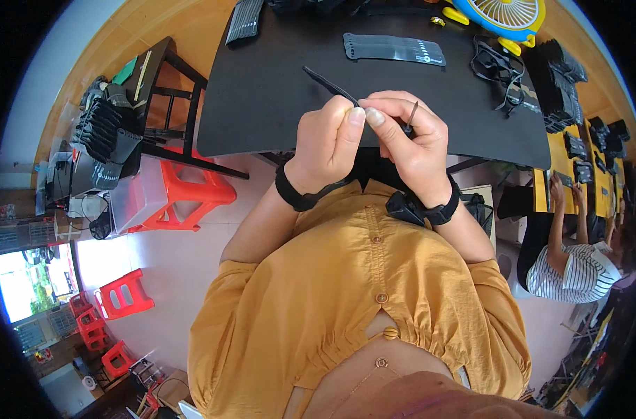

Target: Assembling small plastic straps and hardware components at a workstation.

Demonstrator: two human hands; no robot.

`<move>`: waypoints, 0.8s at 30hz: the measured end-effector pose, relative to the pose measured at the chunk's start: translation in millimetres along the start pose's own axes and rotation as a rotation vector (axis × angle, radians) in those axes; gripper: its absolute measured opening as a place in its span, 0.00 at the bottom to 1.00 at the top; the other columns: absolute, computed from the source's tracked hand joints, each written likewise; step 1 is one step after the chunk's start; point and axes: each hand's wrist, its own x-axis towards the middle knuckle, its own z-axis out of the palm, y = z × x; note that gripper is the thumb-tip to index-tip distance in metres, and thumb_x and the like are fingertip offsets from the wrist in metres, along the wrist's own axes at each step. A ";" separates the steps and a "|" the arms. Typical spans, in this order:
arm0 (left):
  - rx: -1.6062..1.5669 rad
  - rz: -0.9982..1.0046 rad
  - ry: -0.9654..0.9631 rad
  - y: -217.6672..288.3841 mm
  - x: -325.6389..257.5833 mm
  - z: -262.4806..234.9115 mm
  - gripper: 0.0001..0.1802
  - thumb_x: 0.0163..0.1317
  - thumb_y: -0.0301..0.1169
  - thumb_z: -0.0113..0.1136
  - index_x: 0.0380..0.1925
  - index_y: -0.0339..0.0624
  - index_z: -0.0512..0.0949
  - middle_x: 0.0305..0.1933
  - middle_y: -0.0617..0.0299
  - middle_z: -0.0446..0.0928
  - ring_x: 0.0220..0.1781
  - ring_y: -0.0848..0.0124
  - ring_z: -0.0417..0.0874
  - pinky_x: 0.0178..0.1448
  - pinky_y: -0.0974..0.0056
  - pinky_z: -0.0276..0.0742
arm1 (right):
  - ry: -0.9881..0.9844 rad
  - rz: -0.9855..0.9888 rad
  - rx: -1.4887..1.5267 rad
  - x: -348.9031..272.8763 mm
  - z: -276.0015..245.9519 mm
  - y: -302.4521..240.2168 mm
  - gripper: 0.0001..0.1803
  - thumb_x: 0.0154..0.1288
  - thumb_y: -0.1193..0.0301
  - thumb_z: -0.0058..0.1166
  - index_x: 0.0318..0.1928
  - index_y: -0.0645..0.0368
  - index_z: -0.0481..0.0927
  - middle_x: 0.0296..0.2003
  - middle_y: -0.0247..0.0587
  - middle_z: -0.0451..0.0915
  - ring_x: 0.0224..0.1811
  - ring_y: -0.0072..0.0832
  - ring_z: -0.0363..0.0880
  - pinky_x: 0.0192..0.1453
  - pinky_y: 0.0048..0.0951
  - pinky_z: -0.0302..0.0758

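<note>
Both my hands are raised above the near edge of a black table (283, 105), close together in front of my chest. A thin black strip (323, 81) sticks out to the upper left from between them. My left hand (326, 143) is closed on it, thumb pressed on top. My right hand (415, 146) pinches at the same spot, its thumb tip almost touching the left thumb. A narrow dark piece (411, 117) juts up between the right fingers; I cannot tell if it belongs to the strip. Black bands circle both wrists.
On the table lie a row of flat black straps (395, 49), tangled black straps (498, 73) and a yellow-blue fan (503, 17). Black bundles are stacked at its right edge. Red stools (192, 192) stand at left. A person in a striped top (573, 272) works at another table, right.
</note>
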 end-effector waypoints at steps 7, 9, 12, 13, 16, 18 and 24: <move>0.025 0.094 -0.036 -7.6 1.0 -6.5 0.08 0.68 0.28 0.54 0.29 0.37 0.72 0.18 0.53 0.69 0.17 0.57 0.73 0.23 0.59 0.67 | 0.000 -0.017 -0.025 0.6 5.7 5.0 0.06 0.66 0.75 0.60 0.39 0.64 0.85 0.37 0.40 0.83 0.35 0.24 0.81 0.40 0.24 0.77; 0.109 0.126 -0.037 -9.9 1.3 -5.8 0.09 0.66 0.28 0.55 0.27 0.38 0.72 0.18 0.53 0.70 0.18 0.55 0.74 0.23 0.58 0.67 | 0.011 -0.004 -0.033 0.1 8.8 7.9 0.06 0.66 0.75 0.59 0.39 0.64 0.85 0.37 0.40 0.83 0.35 0.24 0.81 0.40 0.24 0.77; 0.226 0.135 -0.065 -10.3 2.6 -8.4 0.09 0.64 0.28 0.57 0.25 0.39 0.72 0.18 0.53 0.70 0.18 0.55 0.74 0.23 0.58 0.68 | 0.011 0.017 -0.049 1.1 11.0 9.5 0.05 0.67 0.75 0.58 0.39 0.64 0.84 0.37 0.41 0.84 0.35 0.25 0.82 0.40 0.24 0.77; 0.226 0.133 -0.066 -11.2 2.4 -9.6 0.09 0.64 0.28 0.57 0.25 0.39 0.72 0.18 0.53 0.70 0.18 0.55 0.74 0.23 0.58 0.68 | -0.001 0.021 -0.057 1.9 11.6 9.8 0.05 0.67 0.75 0.57 0.38 0.64 0.84 0.37 0.41 0.84 0.35 0.27 0.82 0.40 0.24 0.77; 0.234 0.118 -0.075 -13.4 1.9 -14.3 0.10 0.62 0.29 0.59 0.24 0.39 0.71 0.17 0.53 0.70 0.18 0.56 0.74 0.23 0.58 0.68 | -0.055 -0.029 -0.130 4.1 8.0 10.1 0.05 0.66 0.76 0.57 0.39 0.65 0.84 0.37 0.42 0.84 0.35 0.30 0.83 0.40 0.26 0.78; 0.194 0.131 -0.096 -12.8 3.3 -18.3 0.10 0.61 0.29 0.59 0.23 0.39 0.71 0.18 0.53 0.70 0.18 0.55 0.75 0.23 0.58 0.69 | -0.096 -0.087 -0.177 6.5 2.3 6.9 0.05 0.65 0.77 0.57 0.39 0.64 0.83 0.37 0.44 0.84 0.35 0.33 0.83 0.40 0.27 0.79; 0.217 0.125 -0.161 -17.4 4.6 -16.5 0.09 0.60 0.29 0.59 0.23 0.40 0.72 0.19 0.52 0.72 0.20 0.53 0.76 0.26 0.56 0.71 | -0.086 -0.265 -0.376 5.1 5.3 8.0 0.07 0.63 0.81 0.55 0.40 0.63 0.82 0.36 0.46 0.82 0.36 0.41 0.83 0.40 0.32 0.80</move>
